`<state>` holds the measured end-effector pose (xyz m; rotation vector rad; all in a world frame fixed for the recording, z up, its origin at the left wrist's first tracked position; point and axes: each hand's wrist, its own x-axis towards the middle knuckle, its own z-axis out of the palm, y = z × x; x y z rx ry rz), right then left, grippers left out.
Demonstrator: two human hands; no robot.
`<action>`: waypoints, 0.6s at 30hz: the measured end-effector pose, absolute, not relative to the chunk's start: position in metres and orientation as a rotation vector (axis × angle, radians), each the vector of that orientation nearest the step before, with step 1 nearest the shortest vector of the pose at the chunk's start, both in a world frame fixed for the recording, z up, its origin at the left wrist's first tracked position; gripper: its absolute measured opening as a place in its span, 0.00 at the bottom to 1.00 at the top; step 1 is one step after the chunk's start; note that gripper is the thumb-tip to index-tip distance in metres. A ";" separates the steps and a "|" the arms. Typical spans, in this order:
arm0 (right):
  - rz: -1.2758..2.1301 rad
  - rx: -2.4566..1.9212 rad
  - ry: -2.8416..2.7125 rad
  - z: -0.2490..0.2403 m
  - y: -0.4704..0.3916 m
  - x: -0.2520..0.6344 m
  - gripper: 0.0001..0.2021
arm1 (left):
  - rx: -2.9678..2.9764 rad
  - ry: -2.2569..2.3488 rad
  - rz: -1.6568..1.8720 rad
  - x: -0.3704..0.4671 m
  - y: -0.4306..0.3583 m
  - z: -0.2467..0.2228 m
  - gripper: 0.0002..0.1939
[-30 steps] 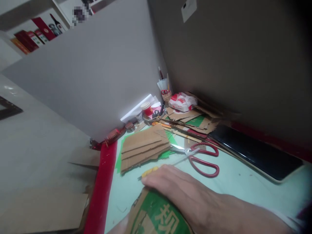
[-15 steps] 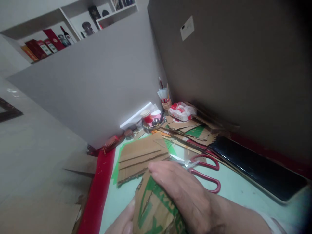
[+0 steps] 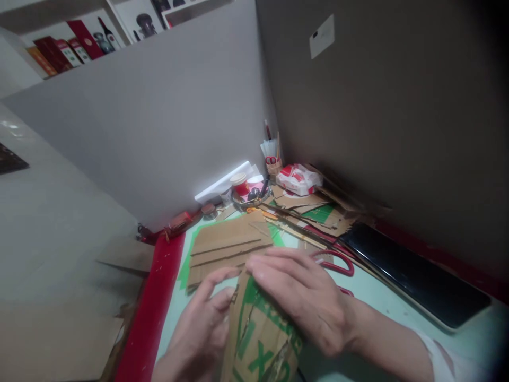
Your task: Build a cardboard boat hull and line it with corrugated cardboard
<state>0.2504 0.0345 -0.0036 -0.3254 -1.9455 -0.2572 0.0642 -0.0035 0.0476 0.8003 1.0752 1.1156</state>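
A brown cardboard piece (image 3: 260,339) with green print stands tilted between my hands at the bottom of the view. My right hand (image 3: 300,297) is wrapped over its upper right edge, fingertips at the top corner. On the left side, my left hand (image 3: 207,323) has its thumb and index finger curved towards the cardboard's left edge, close to it; its other fingers are partly hidden. Red-handled scissors (image 3: 338,263) lie just beyond my right hand, their blades covered by it. Beyond my hands lie flat cardboard sheets (image 3: 226,239) over a green sheet.
At right is a long black glossy tray-like object (image 3: 413,276). Toward the corner stand a pen holder (image 3: 273,167), a red cup (image 3: 239,185) and a red-and-white packet (image 3: 299,179). Cardboard scraps (image 3: 304,201) and thin sticks lie before them. Grey panels (image 3: 178,122) bound the table.
My left hand has come up along the cardboard's left edge, showing more thumb and finger. My right hand has shifted slightly, now covering the scissors' blades. The camera view has tipped down.
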 end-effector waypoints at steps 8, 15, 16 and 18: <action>-0.135 -0.785 -1.652 -0.004 0.037 0.256 0.29 | 0.862 0.913 1.338 0.069 -0.003 0.059 0.24; 1.370 -0.539 -1.309 0.008 0.030 0.250 0.18 | 0.972 0.879 1.552 0.074 0.004 0.062 0.15; 1.453 -0.457 -1.287 0.011 0.027 0.246 0.20 | 0.980 0.894 1.550 0.073 0.005 0.060 0.15; 1.526 -0.403 -1.244 0.020 0.023 0.235 0.20 | 0.977 0.942 1.557 0.070 0.006 0.059 0.17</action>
